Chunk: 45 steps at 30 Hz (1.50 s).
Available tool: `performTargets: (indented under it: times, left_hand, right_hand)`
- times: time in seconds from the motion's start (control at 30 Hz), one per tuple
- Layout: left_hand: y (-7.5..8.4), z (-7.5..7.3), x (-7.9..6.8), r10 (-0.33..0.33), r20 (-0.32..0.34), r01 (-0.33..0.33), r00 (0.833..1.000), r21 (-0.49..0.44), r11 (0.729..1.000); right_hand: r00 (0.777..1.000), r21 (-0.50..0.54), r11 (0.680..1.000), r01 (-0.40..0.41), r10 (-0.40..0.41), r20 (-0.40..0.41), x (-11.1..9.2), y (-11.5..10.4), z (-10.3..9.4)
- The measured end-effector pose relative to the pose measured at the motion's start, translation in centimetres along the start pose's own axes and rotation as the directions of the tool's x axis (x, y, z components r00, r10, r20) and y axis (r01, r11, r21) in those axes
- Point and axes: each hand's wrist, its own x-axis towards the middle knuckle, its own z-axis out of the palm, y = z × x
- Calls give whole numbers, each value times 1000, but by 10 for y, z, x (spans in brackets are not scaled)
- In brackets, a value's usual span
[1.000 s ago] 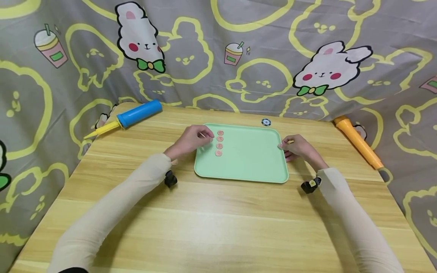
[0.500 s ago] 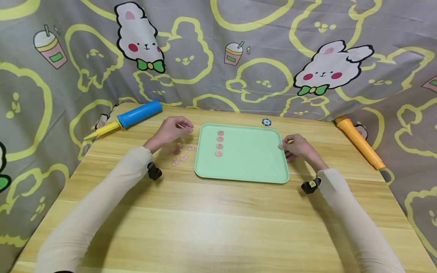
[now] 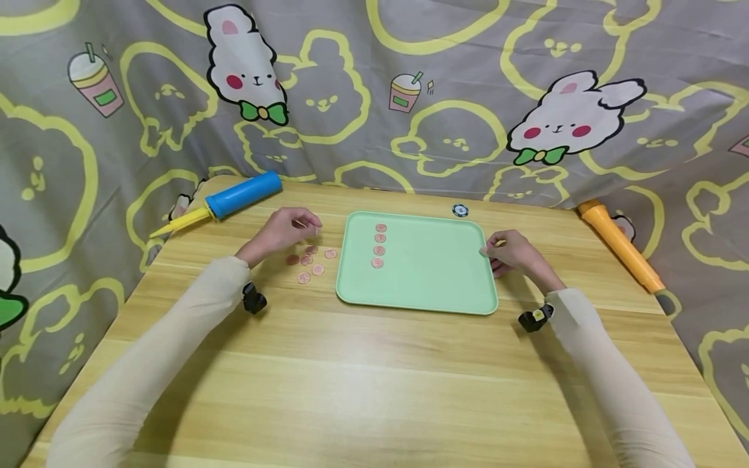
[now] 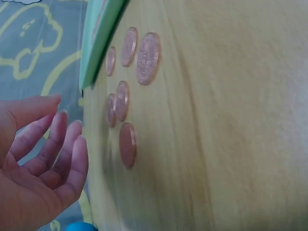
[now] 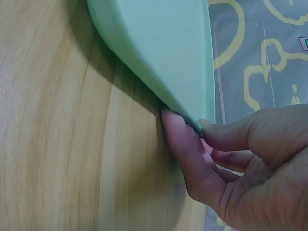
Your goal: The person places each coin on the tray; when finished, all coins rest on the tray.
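Note:
My left hand [image 3: 283, 229] hovers over the table just left of the tray, close above several copper coins [image 3: 318, 270] lying in a loose cluster. In the left wrist view its fingers are loosely bent, thumb apart from them, with nothing between. A pale green tray [image 3: 435, 266] lies flat in front of me. Several more copper coins [image 3: 379, 250] form a column along the tray's left side. At the tray's right edge, my right hand [image 3: 510, 252] pinches the rim, thumb on top and fingers underneath, as the right wrist view shows.
Behind the tray lies a dark-and-white poker chip [image 3: 460, 210]. A blue hand pump [image 3: 246, 195] with a yellow nozzle rests at the back left, and an orange flashlight-shaped tube [image 3: 621, 247] at the right edge. A patterned grey curtain [image 3: 351, 78] hangs behind the wooden table [image 3: 374, 383].
My left hand has moved left off the tray, back over the loose coins, uncovering them. The right hand stays on the tray's rim. The coin column looks the same.

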Motion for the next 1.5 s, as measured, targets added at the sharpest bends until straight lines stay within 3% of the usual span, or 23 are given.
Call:
performTargets:
  times: [0.3, 0.5, 0.83, 1.13, 1.23, 1.4, 1.5]
  left_hand:
    - [-1, 10, 2, 27, 194, -36, 981, 42, 998]
    - [4, 21, 2, 55, 226, -79, 973, 100, 992]
    - [9, 28, 0, 69, 177, -100, 982, 171, 980]
    - [10, 30, 1, 36, 168, -64, 985, 168, 984]
    - [9, 30, -1, 39, 121, -56, 992, 147, 988]
    - [8, 27, -1, 33, -18, -31, 999, 96, 995]
    - [11, 25, 0, 7, -50, -6, 999, 28, 1000]
  right_hand:
    - [999, 27, 1000, -16, 15, 29, 1, 2, -2]
    - [1000, 26, 1000, 1, -1, 21, 2, 2, -4]
    - [998, 50, 999, -9, 6, 61, 1, 4, -7]
    - [999, 23, 1000, -5, 4, 45, 2, 0, -5]
    - [999, 24, 1000, -3, 2, 49, 1, -1, -6]
    - [999, 32, 999, -7, 6, 45, 1, 0, -5]
    - [999, 33, 999, -6, 5, 42, 2, 1, -5]
